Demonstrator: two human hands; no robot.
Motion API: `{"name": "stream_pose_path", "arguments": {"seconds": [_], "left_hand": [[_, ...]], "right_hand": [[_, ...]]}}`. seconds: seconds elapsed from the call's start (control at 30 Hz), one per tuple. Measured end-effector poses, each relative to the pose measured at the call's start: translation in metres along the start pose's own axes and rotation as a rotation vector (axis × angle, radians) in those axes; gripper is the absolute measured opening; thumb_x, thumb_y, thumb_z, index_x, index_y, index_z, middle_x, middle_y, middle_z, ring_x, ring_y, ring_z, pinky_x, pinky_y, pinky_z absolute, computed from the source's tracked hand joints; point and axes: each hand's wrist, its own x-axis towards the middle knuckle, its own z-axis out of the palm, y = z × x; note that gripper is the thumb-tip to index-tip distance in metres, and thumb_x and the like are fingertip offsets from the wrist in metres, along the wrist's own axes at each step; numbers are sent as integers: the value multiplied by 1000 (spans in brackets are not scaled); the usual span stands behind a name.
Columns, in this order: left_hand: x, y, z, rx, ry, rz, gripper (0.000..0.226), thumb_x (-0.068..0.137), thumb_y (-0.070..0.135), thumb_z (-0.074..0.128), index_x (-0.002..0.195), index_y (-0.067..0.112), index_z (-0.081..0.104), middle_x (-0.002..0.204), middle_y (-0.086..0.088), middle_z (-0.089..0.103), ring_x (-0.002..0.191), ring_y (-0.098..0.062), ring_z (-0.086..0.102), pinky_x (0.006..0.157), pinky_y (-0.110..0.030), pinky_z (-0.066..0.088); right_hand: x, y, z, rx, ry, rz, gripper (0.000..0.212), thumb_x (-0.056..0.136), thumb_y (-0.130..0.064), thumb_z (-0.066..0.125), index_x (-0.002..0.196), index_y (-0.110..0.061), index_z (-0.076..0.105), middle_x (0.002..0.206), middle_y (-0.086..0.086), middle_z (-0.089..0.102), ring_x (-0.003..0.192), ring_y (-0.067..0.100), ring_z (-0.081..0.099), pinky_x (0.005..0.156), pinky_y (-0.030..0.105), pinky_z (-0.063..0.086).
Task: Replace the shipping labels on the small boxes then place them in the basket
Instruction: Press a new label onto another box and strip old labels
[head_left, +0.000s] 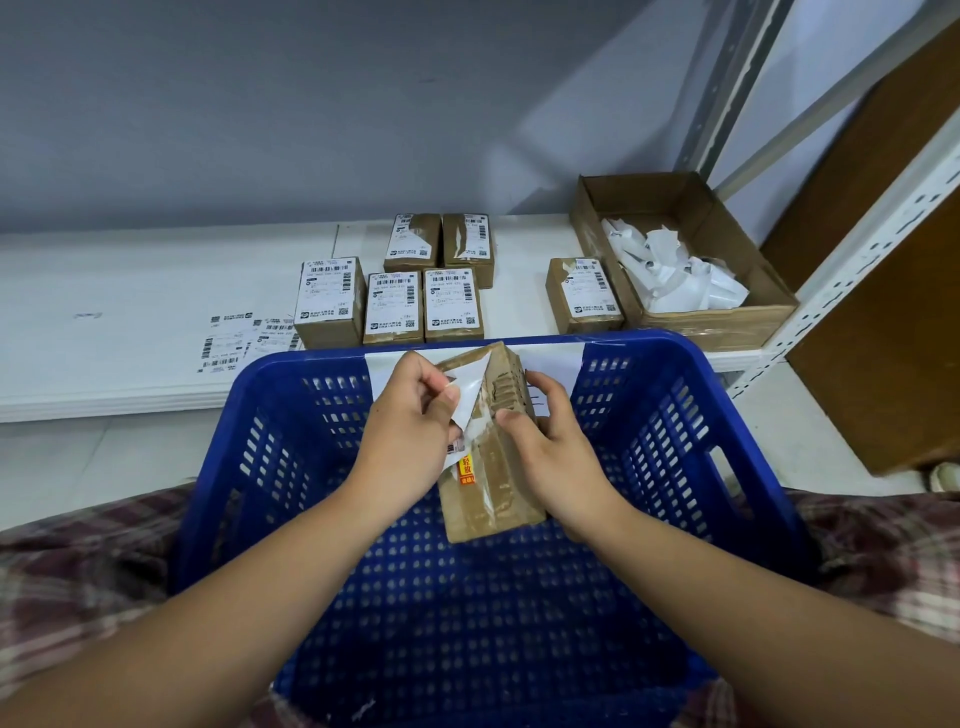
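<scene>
**Item in hand:** small oblong brown cardboard box, taped. It is hovering over the blue perforated plastic basket, not yet resting inside it.

**Orientation:** the long axis is running away from the person, with the far end tilting upward.

**Right hand**: curling round the box's right side and steadying it.

**Left hand**: pinching the white shipping label, which is lifting off the box's left-facing side. The lower portion seems to be clinging on under the palm, though that part is hidden.

**Key relation:** the label is lying on the left hand's side, so the peel is likely running along the long axis, toward the person.

**On the white table**:
- six labelled brown boxes, waiting beyond the basket
- loose printed labels, lying to their left
- an open cardboard carton, holding crumpled white paper scraps
</scene>
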Motion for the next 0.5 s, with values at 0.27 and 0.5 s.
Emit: {"name": "stream_pose_path", "arguments": {"seconds": [0.27, 0.5], "left_hand": [[-3, 2, -2, 23, -62, 39, 31, 89, -6, 48, 87, 24, 54, 84, 5, 56, 71, -8, 59, 51, -18, 49], [-10, 8, -2, 21, -199, 82, 38, 92, -7, 43, 92, 27, 60, 82, 21, 58, 71, 2, 59, 52, -15, 48]], "right_hand": [[1, 1, -3, -111, -50, -32, 56, 91, -33, 57, 138, -48, 30, 100, -8, 67, 87, 13, 67, 80, 32, 56], [5, -1, -9, -123, -58, -90, 68, 85, -38, 71, 141, -39, 32, 109, -11, 63, 95, 5, 63, 85, 27, 54]]}}
